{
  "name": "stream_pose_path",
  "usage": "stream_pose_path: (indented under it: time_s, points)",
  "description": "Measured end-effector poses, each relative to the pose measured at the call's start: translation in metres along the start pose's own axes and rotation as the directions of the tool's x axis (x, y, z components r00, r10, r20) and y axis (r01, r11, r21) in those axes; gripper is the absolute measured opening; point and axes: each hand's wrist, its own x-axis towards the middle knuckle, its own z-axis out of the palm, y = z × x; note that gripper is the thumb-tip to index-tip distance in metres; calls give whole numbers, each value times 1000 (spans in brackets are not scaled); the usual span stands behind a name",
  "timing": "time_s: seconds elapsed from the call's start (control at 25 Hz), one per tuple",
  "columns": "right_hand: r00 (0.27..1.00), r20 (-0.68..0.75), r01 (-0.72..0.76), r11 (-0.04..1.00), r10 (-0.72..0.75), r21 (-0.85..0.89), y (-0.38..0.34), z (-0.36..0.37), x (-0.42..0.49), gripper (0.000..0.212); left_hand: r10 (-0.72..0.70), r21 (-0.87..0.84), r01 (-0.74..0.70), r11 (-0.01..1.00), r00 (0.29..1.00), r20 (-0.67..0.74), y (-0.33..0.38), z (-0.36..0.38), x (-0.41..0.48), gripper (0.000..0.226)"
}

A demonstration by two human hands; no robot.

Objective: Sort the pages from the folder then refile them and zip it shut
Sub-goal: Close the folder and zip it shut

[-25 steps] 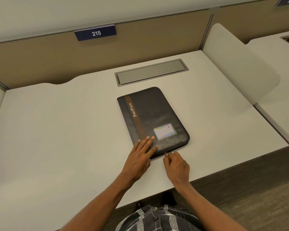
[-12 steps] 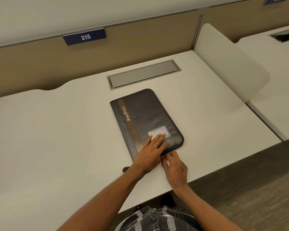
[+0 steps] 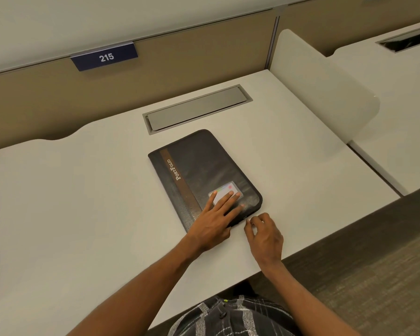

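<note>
A dark zipped folder (image 3: 199, 166) with a brown stripe and the word "Portfolio" lies flat on the white desk (image 3: 83, 214), slightly turned. My left hand (image 3: 216, 219) rests flat on its near right corner, fingers straight, partly covering the card window (image 3: 228, 190). My right hand (image 3: 262, 234) is at the folder's near edge, thumb and forefinger pinching the small zipper pull (image 3: 246, 219). No pages are visible; the folder is closed.
A grey cable flap (image 3: 197, 107) is set into the desk behind the folder. A beige partition with a blue sign "215" (image 3: 104, 57) backs the desk. A white divider panel (image 3: 325, 88) stands on the right, with another desk beyond it.
My left hand slid forward and right over the folder onto the card window. My right hand moved right along the near edge, pinching at the zipper. The view shifted a little.
</note>
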Motion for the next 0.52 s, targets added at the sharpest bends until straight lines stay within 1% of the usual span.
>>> stream_pose_path:
  time_s: [0.08,0.24,0.44,0.52]
  points:
    - [999,-19,-35,999,35,-10,8,-5,8,14,19,24,-20,1000,1000,4,0,2,-1,75]
    - [998,-26,-60,998,61,7,19,-10,21,13,115,89,-114,990,993,-8,-4,2,-4,80]
    - [1000,-10,-22,1000,22,12,33,-17,40,12,174,95,-173,980,985,-6,-11,3,-14,84]
    - [1000,20,-11,999,10,40,39,-18,47,12,192,81,-192,978,981,14,-15,6,-17,81]
